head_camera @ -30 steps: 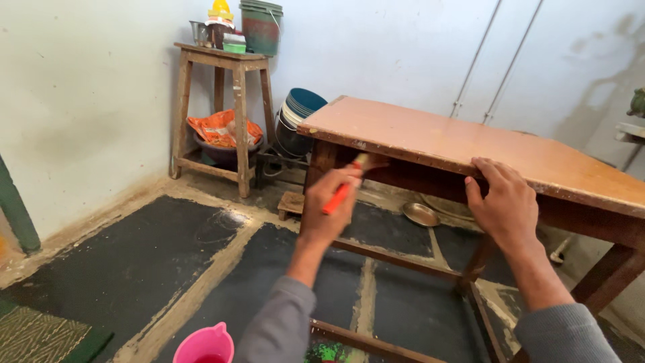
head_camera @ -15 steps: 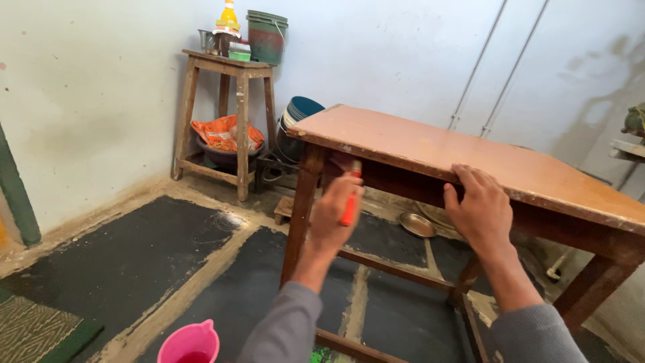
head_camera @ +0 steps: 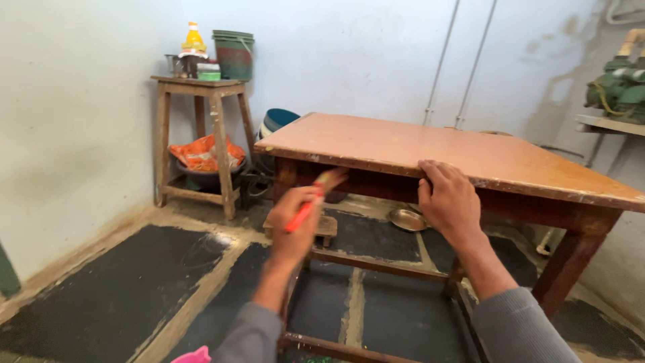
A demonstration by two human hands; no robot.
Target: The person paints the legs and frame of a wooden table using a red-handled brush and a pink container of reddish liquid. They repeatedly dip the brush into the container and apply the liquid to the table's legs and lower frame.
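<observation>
My left hand [head_camera: 295,225] grips a paintbrush with a red handle [head_camera: 300,214]; its bristles [head_camera: 329,179] point up at the dark front rail of a wooden table [head_camera: 376,144], close to the table's left front leg. My right hand [head_camera: 447,202] rests on the table's front edge, fingers curled over the orange-brown top. Both of my sleeves are grey.
A tall wooden stool [head_camera: 201,134] stands in the left corner with a green bucket [head_camera: 234,54], a yellow bottle [head_camera: 193,39] and an orange bag [head_camera: 201,153] on its lower shelf. A metal bowl [head_camera: 407,219] lies under the table. A pink cup [head_camera: 193,355] sits at the bottom edge.
My view has shifted right and closer to the table. My left hand has lifted the brush toward the front rail; my right hand stays on the table's edge.
</observation>
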